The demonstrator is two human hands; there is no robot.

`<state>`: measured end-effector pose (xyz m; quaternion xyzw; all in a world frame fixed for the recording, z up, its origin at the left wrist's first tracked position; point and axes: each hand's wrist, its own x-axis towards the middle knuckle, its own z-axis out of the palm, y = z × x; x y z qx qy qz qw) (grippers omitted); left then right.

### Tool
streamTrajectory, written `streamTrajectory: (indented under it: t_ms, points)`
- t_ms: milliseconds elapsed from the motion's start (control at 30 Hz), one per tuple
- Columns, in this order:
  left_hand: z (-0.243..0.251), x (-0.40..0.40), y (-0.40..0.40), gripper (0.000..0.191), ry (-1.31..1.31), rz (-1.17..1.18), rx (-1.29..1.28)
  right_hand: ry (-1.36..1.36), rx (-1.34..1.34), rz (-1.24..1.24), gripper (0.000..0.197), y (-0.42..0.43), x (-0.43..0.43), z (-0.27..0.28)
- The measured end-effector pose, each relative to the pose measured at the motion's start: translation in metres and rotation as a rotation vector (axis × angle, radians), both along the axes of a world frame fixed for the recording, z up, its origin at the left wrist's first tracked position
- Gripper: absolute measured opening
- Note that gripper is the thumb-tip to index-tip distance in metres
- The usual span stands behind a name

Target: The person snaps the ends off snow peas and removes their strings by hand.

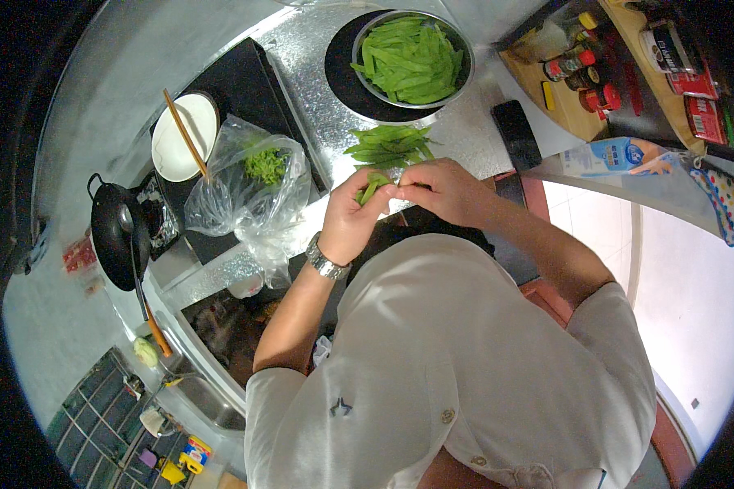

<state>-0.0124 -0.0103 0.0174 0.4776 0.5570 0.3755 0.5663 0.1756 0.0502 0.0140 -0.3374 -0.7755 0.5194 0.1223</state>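
Observation:
Near the counter's front edge, my left hand (358,205) holds a flat green bean pod (373,185) between thumb and fingers. Against it, fingertips meeting at the pod's end, is my right hand (443,189), its thumb and forefinger pinched together; what they grip is too small to tell. Just beyond both hands lies a loose pile of green pods (388,145) on the shiny counter. Farther back, a metal bowl (468,76) full of green pods sits on a round black plate (340,76). Left of my hands stands a clear plastic bag (229,205) with small green trimmings (266,165) inside.
A white bowl (180,147) with wooden chopsticks (183,131) rests at the left. Beyond it are a black wok (111,238) with a ladle (136,263), and a sink (211,403). A black box-like object (516,134) lies at the counter's right, below shelves with seasoning jars (569,65).

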Motion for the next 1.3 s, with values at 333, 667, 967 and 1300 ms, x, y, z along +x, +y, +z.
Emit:
streamTrajectory:
  t_ms: [333, 667, 967, 1300]
  points:
    - [-0.013, 0.000, -0.017, 0.016, 0.325, -0.339, 0.140, -0.025, 0.257, 0.325, 0.017, -0.012, 0.011, -0.012]
    - [-0.032, -0.012, -0.033, 0.009, -0.187, -0.219, -0.134, -0.050, -0.158, -0.038, 0.016, 0.002, 0.054, -0.017]
    - [-0.038, -0.024, -0.042, 0.014, -0.399, 0.039, -0.378, 0.055, -0.704, -0.550, 0.021, 0.004, 0.082, -0.066]
    - [-0.056, -0.015, -0.055, 0.012, -0.545, 0.287, -0.468, -0.251, 0.171, -0.383, 0.025, 0.017, 0.006, -0.134]
